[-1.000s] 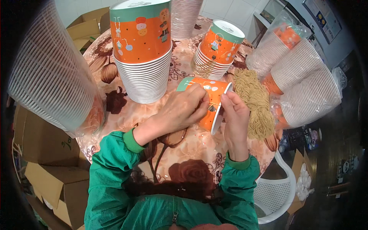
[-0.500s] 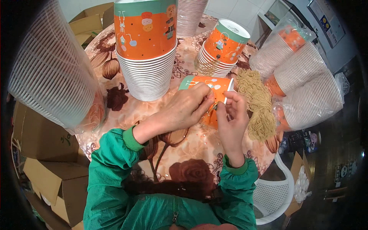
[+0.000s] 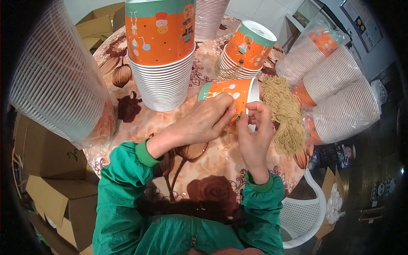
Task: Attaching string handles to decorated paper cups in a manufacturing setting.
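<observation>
An orange paper bucket [image 3: 240, 90] with a green base band and printed skeleton figures lies on its side, its white-rimmed mouth facing right. My left hand [image 3: 208, 117] rests against its near side with fingers curled and thumb and fingertips pressed together. Whatever that pinch holds is too small to make out. At the mouth, my right hand [image 3: 257, 131] is closed around the rim, its thumb and fingertips close to the left fingertips. Just right of the bucket lies a loose bundle of tan string [image 3: 282, 114].
Tall nested buckets [image 3: 161, 80] stand behind my left hand. A shorter stack [image 3: 250, 49] with tan loops around it stands behind the bucket. Plastic-wrapped stacks [image 3: 344, 108] lie at the right, another [image 3: 59, 80] at the left. A white chair [image 3: 304, 212] and cardboard boxes [image 3: 63, 199] flank the table.
The bucket has turned slightly, its mouth end rising so more of the inside shows. My right hand has shifted slightly left and closed in at the rim. My left hand has barely moved.
</observation>
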The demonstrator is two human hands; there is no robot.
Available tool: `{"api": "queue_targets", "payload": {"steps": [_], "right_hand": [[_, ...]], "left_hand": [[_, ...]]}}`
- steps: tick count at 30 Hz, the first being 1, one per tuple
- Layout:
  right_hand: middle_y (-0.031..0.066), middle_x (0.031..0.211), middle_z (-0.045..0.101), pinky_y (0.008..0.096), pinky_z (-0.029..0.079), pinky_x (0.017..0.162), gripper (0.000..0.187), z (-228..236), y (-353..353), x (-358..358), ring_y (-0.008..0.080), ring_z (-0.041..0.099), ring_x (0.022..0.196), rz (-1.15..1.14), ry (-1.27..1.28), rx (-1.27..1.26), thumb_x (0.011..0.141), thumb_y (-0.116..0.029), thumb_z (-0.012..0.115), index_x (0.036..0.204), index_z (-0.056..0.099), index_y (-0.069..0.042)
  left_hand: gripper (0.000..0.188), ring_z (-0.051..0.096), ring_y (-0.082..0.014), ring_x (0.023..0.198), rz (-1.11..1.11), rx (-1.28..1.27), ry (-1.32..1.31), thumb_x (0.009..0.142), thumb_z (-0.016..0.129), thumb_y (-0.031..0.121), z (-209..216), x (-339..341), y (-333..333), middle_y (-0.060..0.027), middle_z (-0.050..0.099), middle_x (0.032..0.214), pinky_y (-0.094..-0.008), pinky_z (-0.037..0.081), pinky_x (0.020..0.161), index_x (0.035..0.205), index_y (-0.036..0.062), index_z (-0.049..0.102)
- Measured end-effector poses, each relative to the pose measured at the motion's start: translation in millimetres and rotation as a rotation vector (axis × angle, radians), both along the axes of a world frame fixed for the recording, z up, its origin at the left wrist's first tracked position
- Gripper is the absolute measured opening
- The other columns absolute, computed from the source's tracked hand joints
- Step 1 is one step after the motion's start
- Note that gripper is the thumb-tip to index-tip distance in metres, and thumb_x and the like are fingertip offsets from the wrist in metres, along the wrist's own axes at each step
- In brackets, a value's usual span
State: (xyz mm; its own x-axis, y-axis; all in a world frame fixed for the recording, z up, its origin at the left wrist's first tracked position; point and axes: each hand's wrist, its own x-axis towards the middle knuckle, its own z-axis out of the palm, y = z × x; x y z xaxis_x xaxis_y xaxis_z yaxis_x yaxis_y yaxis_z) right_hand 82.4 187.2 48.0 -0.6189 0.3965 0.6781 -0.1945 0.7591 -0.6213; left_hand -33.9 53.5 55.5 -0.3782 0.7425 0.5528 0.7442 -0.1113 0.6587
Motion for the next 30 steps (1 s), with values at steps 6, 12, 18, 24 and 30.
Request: {"api": "queue_targets", "payload": {"steps": [6,12,18,24,30], "right_hand": [[0.0105,0.094,0.066,0.032,0.054,0.069,0.034,1.6,4.2,0.2,0.0179,0.066,0.078,0.113,0.037,-0.08,0.091,0.003,0.067,0.122,0.055,-0.001],[0.0101,0.095,0.068,0.0307,0.054,0.073,0.031,-5.4,3.1,4.1,0.0169,0.066,0.08,0.086,-0.017,-0.122,0.094,0.0,0.068,0.122,0.057,-0.001],[0.0072,0.09,0.07,0.0281,0.053,0.069,0.012,-9.1,7.3,2.1,0.012,0.066,0.078,0.036,-0.032,-0.088,0.096,-0.003,0.068,0.107,0.064,-0.001],[0.0078,0.091,0.069,0.0295,0.052,0.066,0.013,-12.8,6.5,-1.7,0.0153,0.065,0.076,0.03,-0.014,-0.063,0.095,-0.004,0.069,0.107,0.064,-0.001],[0.0135,0.088,0.061,0.0416,0.05,0.065,0.024,-8.2,-5.0,-8.2,0.0319,0.063,0.076,-0.005,0.103,0.312,0.086,0.006,0.068,0.107,0.062,0.0]], "left_hand": [[0.021,0.062,-0.0358,0.073,0.027,0.059,-0.186,0.105,0.055,0.018,-4.8,-1.6,0.8,-0.0177,0.06,0.079,-0.0443,0.046,0.065,0.096,-0.0005,0.052],[0.016,0.051,-0.0037,0.072,-0.021,0.049,-0.459,0.105,0.061,0.015,-13.1,-9.6,2.6,0.0017,0.053,0.081,-0.0262,0.043,0.054,0.099,0.0012,0.055],[0.012,0.057,-0.0153,0.067,0.141,0.13,-0.078,0.1,0.064,0.01,-12.1,-13.2,2.2,-0.0053,0.056,0.079,-0.0316,0.046,0.057,0.096,0.0017,0.057],[0.012,0.063,-0.0302,0.072,0.339,0.074,0.299,0.092,0.067,0.006,-9.0,-6.1,-0.1,-0.0129,0.059,0.087,-0.0382,0.05,0.061,0.1,0.0039,0.058],[0.027,0.063,-0.0229,0.074,0.374,0.141,0.114,0.091,0.073,0.011,7.9,9.1,-5.9,-0.0116,0.058,0.094,-0.0345,0.051,0.062,0.111,0.0019,0.058]]}}
